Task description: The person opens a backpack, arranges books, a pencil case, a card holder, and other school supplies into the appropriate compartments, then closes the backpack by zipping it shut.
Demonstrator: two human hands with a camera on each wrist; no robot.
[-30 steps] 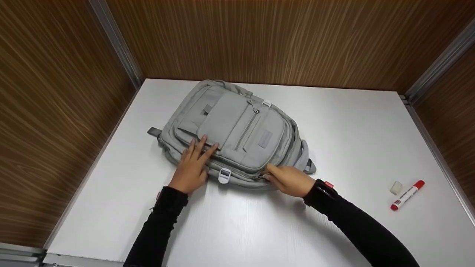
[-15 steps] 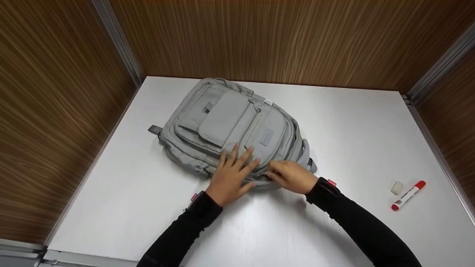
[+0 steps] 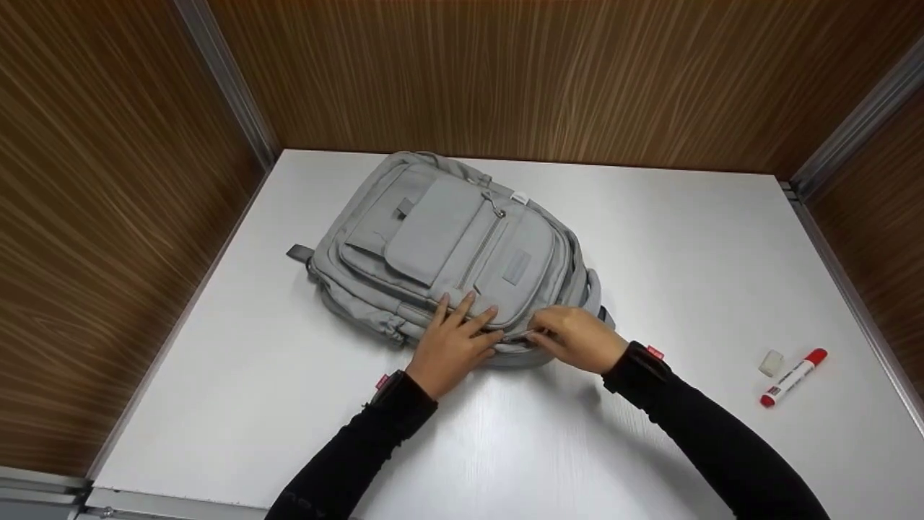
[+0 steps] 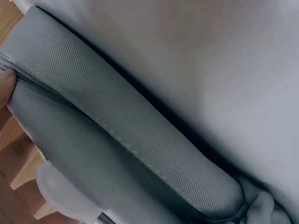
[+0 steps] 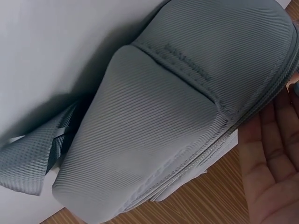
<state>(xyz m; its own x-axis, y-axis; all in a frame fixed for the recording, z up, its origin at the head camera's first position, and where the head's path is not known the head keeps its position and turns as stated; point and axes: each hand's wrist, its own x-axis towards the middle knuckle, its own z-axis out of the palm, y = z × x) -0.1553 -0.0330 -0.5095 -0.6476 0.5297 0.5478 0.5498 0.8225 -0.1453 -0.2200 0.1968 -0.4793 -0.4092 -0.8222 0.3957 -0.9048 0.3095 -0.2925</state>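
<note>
A grey backpack [image 3: 433,231] lies on the white table, front pockets up, its top end toward the right. My left hand [image 3: 451,352] rests on its near side, fingers spread over the edge of the front pocket. In the left wrist view, a left fingertip [image 4: 5,86] touches the fabric at a seam. Just to the right, my right hand [image 3: 577,338] pinches a zipper pull at the near upper edge; the pull is mostly hidden by the fingers. The right wrist view shows the zipper [image 5: 187,169] running along the bag's edge to that hand.
On the right of the table [image 3: 686,253] lie a red-capped white marker [image 3: 792,378] and a small pale eraser-like block [image 3: 771,363]. Wood-grain panels [image 3: 505,79] rise behind and at both sides. A grey strap [image 5: 28,158] sticks out from the backpack's top end.
My left hand has slid right along the backpack's near side, close to the right hand. The right hand has shifted slightly right along the zipper. The near side fabric has bunched up.
</note>
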